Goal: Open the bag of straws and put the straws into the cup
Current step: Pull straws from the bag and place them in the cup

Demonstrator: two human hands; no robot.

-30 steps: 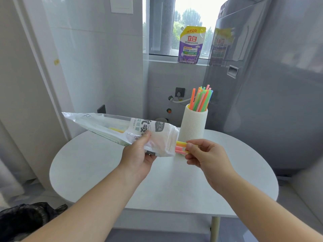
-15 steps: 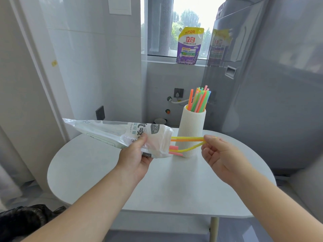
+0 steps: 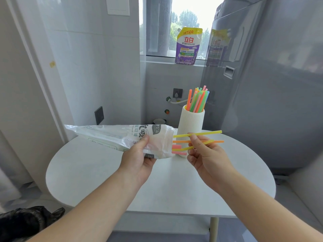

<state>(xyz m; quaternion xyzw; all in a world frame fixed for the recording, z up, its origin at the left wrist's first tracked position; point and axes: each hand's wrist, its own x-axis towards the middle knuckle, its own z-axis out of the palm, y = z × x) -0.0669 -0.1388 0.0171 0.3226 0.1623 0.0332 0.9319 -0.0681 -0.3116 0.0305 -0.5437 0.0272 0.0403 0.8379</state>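
Head view: three straws (image 3: 209,133), two yellow and one orange, are pinched in the fingers of the right hand (image 3: 208,158) and lie nearly level in front of the cup (image 3: 190,123). Their left ends reach the mouth of the bag (image 3: 111,135); whether they are inside it cannot be told. Two pink straws (image 3: 176,146) stick out of that mouth, just below the orange one. The bag, clear plastic with a printed white label, is held above the table (image 3: 97,172) by the left hand (image 3: 138,158). It is gripped near the open end, with the thumb on top and the fingers underneath. Its sealed end points left.

The cup, white and ribbed, stands upright on the far part of the table. It is filled with a bunch (image 3: 198,100) of orange, green, pink and blue straws, whose tops lean slightly right. The table is round and white.

A purple pouch (image 3: 188,46) is seen upright on the window sill beyond the table. A grey appliance (image 3: 271,84) stands to the right, close behind the cup. A wall socket (image 3: 177,93) is mounted below the sill. A black sack (image 3: 26,222) lies on the floor at lower left.
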